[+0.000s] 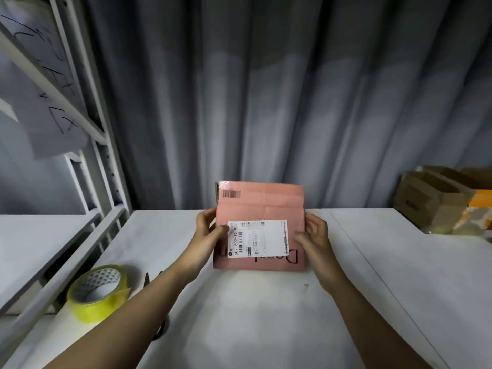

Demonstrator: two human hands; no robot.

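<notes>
Head view: left hand [209, 230] and right hand [314, 237] fingers pinch pink box [266, 206] side edges above table [253, 315].

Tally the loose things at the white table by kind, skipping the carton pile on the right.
pink parcel: 1, gripped at its sides by the left hand and the right hand
label: 1, white, stuck on the parcel's front
tape roll: 1, yellow
scissors: 1, black, mostly hidden under the left forearm
Total: 4
</notes>
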